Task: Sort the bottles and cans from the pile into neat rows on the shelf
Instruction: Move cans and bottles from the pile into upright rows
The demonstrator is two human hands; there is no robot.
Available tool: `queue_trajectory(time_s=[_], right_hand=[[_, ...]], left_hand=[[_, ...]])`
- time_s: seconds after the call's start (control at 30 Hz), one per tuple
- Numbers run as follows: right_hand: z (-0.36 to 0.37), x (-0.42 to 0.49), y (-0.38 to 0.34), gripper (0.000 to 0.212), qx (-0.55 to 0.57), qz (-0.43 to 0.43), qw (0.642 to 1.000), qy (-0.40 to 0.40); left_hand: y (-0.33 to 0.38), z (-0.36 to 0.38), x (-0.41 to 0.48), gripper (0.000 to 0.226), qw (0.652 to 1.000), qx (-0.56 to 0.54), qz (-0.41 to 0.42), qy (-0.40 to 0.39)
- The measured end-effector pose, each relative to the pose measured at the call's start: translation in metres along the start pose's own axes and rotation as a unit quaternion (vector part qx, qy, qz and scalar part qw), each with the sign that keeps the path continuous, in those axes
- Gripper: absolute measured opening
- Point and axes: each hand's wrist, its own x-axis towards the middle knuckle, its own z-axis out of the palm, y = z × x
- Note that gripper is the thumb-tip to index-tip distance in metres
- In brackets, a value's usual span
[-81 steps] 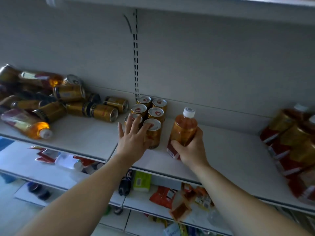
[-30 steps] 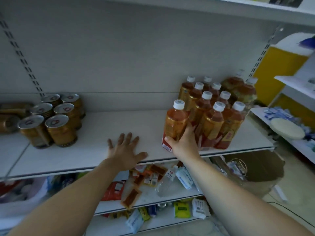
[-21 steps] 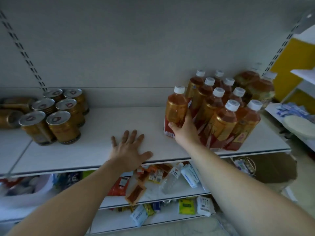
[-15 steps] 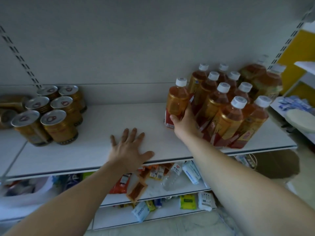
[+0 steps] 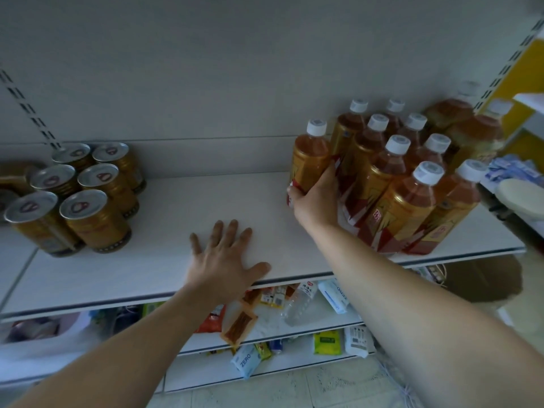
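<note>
The white shelf (image 5: 182,228) carries two groups well apart: six gold cans (image 5: 85,187) standing upright in paired rows at the left, and a block of amber bottles (image 5: 394,172) with white caps at the right, with two larger bottles (image 5: 471,128) behind them against the back wall. At the far left edge a few cans of the pile (image 5: 14,175) lie on their sides. The lower shelves (image 5: 294,328) hold scattered packets and a clear bottle lying flat.

Compared with half a second ago, the held bottle (image 5: 309,160) sits closer to the block, at its left rear corner, upright or nearly so, its red-banded base at shelf level. The right hand (image 5: 316,198) is clamped round its lower half. The left hand (image 5: 223,260) lies flat, fingers spread, on the shelf's front edge, as before.
</note>
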Motion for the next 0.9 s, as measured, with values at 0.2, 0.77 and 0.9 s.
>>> queue_trajectory(time_s=[0.2,0.77,0.9], right_hand=[[-0.012,0.018,-0.026,0.106,-0.050,-0.140,0.985,0.083],[0.010,0.059,-0.017,0.092,0.005,-0.074,0.996,0.047],[0.027,0.051,-0.009,0.098,0.018,-0.002,0.998,0.067]], left_hand=[[-0.001,0.001,0.000,0.085,1.000,0.002,0.003,0.001],[0.000,-0.002,-0.001,0.086,1.000,-0.011,0.001,-0.005],[0.001,-0.004,-0.001,0.085,1.000,-0.009,0.000,-0.006]])
